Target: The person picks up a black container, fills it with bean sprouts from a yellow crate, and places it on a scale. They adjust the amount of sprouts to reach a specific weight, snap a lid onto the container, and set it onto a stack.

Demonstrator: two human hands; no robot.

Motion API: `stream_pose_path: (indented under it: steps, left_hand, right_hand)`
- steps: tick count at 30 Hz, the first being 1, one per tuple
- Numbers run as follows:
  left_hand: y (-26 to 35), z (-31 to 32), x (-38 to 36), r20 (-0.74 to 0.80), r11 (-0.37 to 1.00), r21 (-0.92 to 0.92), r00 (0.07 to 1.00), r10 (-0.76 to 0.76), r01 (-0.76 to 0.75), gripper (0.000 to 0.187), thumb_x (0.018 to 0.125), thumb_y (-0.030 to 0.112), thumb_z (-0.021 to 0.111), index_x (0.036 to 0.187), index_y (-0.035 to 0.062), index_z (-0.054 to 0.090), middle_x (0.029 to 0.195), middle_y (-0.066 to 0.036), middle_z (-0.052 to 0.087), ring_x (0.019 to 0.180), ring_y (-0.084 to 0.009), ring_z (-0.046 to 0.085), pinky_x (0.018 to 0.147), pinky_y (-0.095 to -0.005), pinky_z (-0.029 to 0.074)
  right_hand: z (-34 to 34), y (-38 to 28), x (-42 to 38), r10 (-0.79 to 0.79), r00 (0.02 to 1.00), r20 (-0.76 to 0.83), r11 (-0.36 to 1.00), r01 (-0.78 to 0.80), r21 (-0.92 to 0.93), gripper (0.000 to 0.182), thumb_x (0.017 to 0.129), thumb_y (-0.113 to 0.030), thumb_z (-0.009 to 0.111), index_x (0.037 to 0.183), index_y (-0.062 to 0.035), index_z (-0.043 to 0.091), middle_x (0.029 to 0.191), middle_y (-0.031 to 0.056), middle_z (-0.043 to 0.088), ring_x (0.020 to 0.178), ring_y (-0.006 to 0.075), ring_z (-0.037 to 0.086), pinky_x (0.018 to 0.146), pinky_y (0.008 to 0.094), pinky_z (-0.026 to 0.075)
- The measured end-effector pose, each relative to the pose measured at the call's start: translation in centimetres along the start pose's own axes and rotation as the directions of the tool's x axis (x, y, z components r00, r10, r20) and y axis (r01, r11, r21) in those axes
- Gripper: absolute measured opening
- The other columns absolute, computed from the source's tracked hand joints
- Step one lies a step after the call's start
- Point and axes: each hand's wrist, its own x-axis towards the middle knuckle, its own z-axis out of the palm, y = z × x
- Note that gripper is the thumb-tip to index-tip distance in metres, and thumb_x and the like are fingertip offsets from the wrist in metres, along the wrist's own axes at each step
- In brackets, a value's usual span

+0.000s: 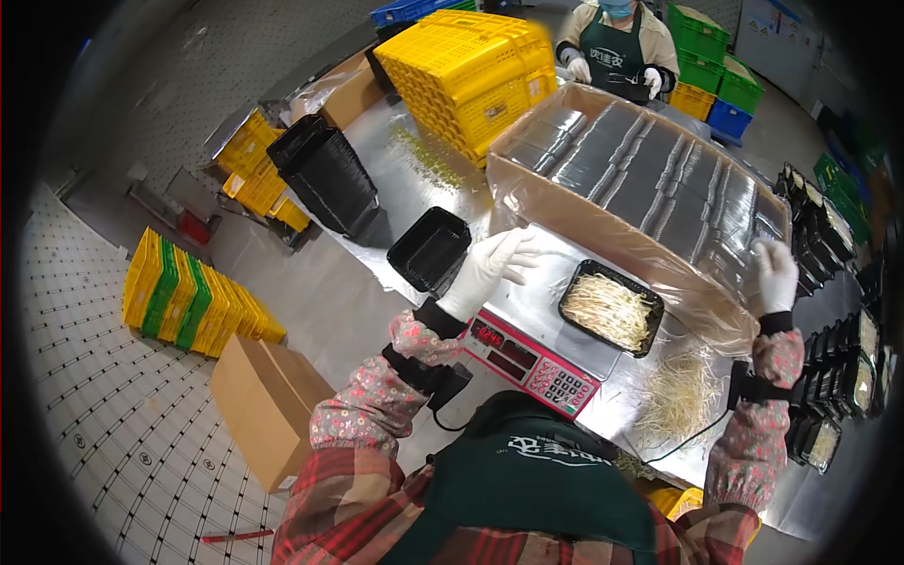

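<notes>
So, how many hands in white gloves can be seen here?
4: the person's left hand near the scale, the right hand by the open box, and a co-worker's two hands beyond that box. Others may be hidden at the dark edges.

Wearer's hands — left [490, 270], right [776, 275]: two | scale [533, 363]: one | sprout tray [633, 282] on scale: one | sprout heap [680, 395]: one | large packed carton [612, 247]: one | co-worker [614, 52]: one | packed trays [836, 384], right — overlapping, uncountable

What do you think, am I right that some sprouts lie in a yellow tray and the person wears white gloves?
The tray isn't yellow; the head view shows it's black. Some sprouts do lie in it, and the person wears white gloves.
</notes>
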Motion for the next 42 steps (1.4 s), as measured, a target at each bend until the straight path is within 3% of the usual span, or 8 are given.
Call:
stream_pose_path:
  steps: [4, 8, 15, 18, 24, 28, 31, 42]
  left_hand:
    - [-0.6, 0.5, 2.4, 0.346, 0.786, -0.487, 0.911, -0.225, 0.380, 0.077, 0.099, 0.062, 0.036, 0.142, -0.0012, 0.037, 0.124, -0.022, 0.060, 0.094, -0.0262, 0.069, 0.055, -0.0295, 0.057]
    - [-0.8, 2.1, 3.9, 0.384, 0.782, -0.485, 0.899, -0.211, 0.391, 0.066, 0.098, 0.039, 0.055, 0.143, -0.0009, 0.028, 0.125, -0.024, 0.058, 0.083, -0.0233, 0.068, 0.048, -0.0292, 0.054]
    - [-3.9, 6.2, 1.7, 0.207, 0.946, -0.306, 0.977, -0.044, 0.108, 0.063, 0.089, -0.003, 0.054, 0.146, -0.0017, 0.028, 0.093, -0.009, 0.056, 0.076, -0.0173, 0.064, 0.060, -0.0277, 0.058]
    - [-6.9, 7.4, 2.5, 0.209, 0.998, 0.061, 0.978, -0.012, -0.001, 0.060, 0.086, -0.001, 0.057, 0.143, 0.0024, 0.039, 0.082, -0.006, 0.056, 0.077, -0.0157, 0.064, 0.067, -0.0285, 0.056]
    - [-10.6, 6.4, 6.7, 0.105, 0.513, 0.826, 0.958, 0.265, -0.233, 0.028, 0.091, 0.021, 0.060, 0.112, 0.0050, 0.068, 0.091, -0.014, 0.069, 0.084, -0.0287, 0.065, 0.076, -0.0376, 0.051]
    - [-16.3, 4.4, 8.2, 0.058, 0.864, 0.467, 0.981, 0.184, -0.189, 0.028, 0.090, 0.022, 0.062, 0.111, 0.0062, 0.070, 0.090, -0.014, 0.070, 0.081, -0.0283, 0.066, 0.077, -0.0358, 0.051]
    - [-15.5, 4.7, 7.7, 0.034, 0.988, 0.124, 0.995, -0.096, 0.091, 0.026, 0.087, 0.019, 0.065, 0.103, -0.0007, 0.071, 0.083, -0.008, 0.071, 0.073, -0.0164, 0.065, 0.068, -0.0286, 0.051]
    - [-14.0, 4.9, 5.6, -0.053, 0.975, -0.090, 0.976, -0.210, 0.205, 0.031, 0.088, 0.017, 0.072, 0.108, -0.0042, 0.064, 0.089, -0.007, 0.068, 0.075, -0.0113, 0.065, 0.061, -0.0256, 0.053]
  right_hand:
    - [-1.9, -14.8, -1.6, -0.271, 0.963, -0.015, 0.871, 0.252, 0.423, 0.012, 0.093, -0.013, 0.065, 0.098, -0.0023, 0.067, 0.088, 0.0064, 0.066, 0.091, 0.0220, 0.063, 0.085, 0.0347, 0.050]
    - [-0.6, -19.1, -4.6, -0.632, 0.677, 0.377, 0.725, 0.345, 0.596, 0.023, 0.087, -0.025, 0.070, 0.099, -0.0063, 0.072, 0.121, 0.0137, 0.066, 0.117, 0.0332, 0.057, 0.101, 0.0454, 0.041]
    - [3.7, -12.0, -11.3, 0.020, 0.943, 0.333, 0.847, -0.192, 0.495, 0.053, 0.094, -0.011, 0.054, 0.145, -0.0067, 0.043, 0.148, 0.0170, 0.043, 0.140, 0.0249, 0.036, 0.115, 0.0352, 0.027]
    - [6.6, -9.0, -13.4, 0.278, 0.905, 0.322, 0.849, -0.388, 0.359, 0.049, 0.096, -0.010, 0.056, 0.144, -0.0095, 0.045, 0.116, 0.0146, 0.065, 0.106, 0.0233, 0.063, 0.091, 0.0350, 0.048]
    - [13.1, -4.9, -14.0, 0.264, 0.919, 0.292, 0.961, -0.223, -0.166, 0.032, 0.096, -0.034, 0.057, 0.118, -0.0117, 0.065, 0.102, 0.0188, 0.070, 0.092, 0.0361, 0.067, 0.082, 0.0445, 0.052]
    - [15.5, -3.4, -14.0, 0.371, 0.876, 0.307, 0.908, -0.412, 0.079, 0.031, 0.093, -0.028, 0.064, 0.111, -0.0026, 0.066, 0.095, 0.0149, 0.072, 0.084, 0.0262, 0.068, 0.078, 0.0373, 0.053]
    - [17.4, -0.5, -14.7, 0.505, 0.738, 0.448, 0.513, -0.674, 0.532, 0.020, 0.088, -0.016, 0.073, 0.096, 0.0017, 0.066, 0.082, 0.0016, 0.068, 0.072, 0.0076, 0.058, 0.066, 0.0248, 0.048]
    - [15.9, -2.2, -16.5, 0.522, 0.802, 0.292, 0.650, -0.595, 0.472, 0.026, 0.094, -0.028, 0.068, 0.088, -0.0049, 0.057, 0.071, 0.0004, 0.061, 0.059, 0.0065, 0.053, 0.055, 0.0241, 0.045]
